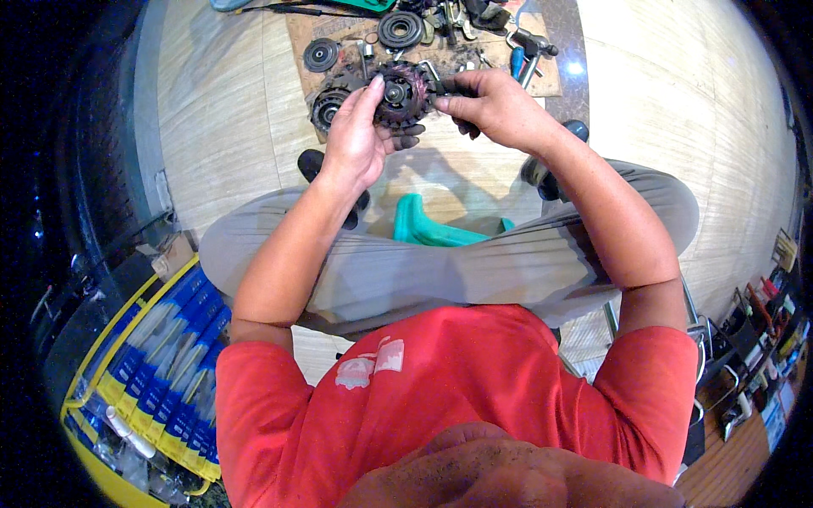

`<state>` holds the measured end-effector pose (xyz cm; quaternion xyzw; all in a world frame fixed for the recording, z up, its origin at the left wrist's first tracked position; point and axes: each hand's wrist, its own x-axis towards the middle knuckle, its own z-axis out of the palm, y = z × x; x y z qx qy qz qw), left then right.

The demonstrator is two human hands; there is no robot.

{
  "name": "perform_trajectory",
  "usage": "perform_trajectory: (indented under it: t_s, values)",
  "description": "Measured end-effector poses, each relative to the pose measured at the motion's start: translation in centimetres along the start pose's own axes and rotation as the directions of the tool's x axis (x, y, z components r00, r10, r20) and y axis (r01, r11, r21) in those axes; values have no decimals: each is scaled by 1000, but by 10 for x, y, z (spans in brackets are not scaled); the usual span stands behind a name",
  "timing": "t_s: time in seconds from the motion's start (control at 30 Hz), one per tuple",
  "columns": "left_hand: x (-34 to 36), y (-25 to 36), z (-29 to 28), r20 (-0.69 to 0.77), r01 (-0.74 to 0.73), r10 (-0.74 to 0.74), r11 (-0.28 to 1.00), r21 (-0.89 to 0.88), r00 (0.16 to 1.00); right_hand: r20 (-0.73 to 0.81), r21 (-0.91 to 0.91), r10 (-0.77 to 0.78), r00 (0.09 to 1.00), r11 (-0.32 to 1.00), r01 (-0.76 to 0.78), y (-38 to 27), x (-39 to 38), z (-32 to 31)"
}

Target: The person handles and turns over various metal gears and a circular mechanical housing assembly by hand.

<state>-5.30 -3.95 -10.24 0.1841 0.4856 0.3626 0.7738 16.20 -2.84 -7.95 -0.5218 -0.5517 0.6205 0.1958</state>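
My left hand grips a round, dark, toothed part with a hub at its centre and reddish windings around it. The thumb lies on its near face and blackened fingers reach underneath. At the part's right edge, my right hand is closed in a pinch. A small dark piece shows at its fingertips, too small to make out. Behind my left hand, a dark ringed wheel rests partly hidden on the cardboard.
Greasy cardboard lies under several parts: a black pulley-like ring, a smaller disc, a hammer and a blue-handled tool. A green plastic piece sits between my legs. Blue-and-yellow packages fill a yellow rack at left.
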Motion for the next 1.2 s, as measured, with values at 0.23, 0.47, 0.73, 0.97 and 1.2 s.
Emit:
perform_trajectory:
  t_s: [0.23,0.47,0.73,0.97,1.2]
  values:
    - [-1,0,1,-37,26,-24,998,51,999,-15,-64,-20,1000,998,19,-2,0,1]
    - [-4,-1,6,-56,-17,24,992,122,998,-30,-119,-33,999,992,29,0,0,1]
    - [-7,-1,11,-96,-77,90,988,131,991,-59,-261,-117,991,960,98,11,4,5]
    - [-5,-3,7,-82,-71,82,989,131,993,-60,-328,-175,983,933,146,8,2,4]
    - [-1,-5,3,-7,-92,93,993,77,996,-90,-308,-186,978,939,150,4,0,5]
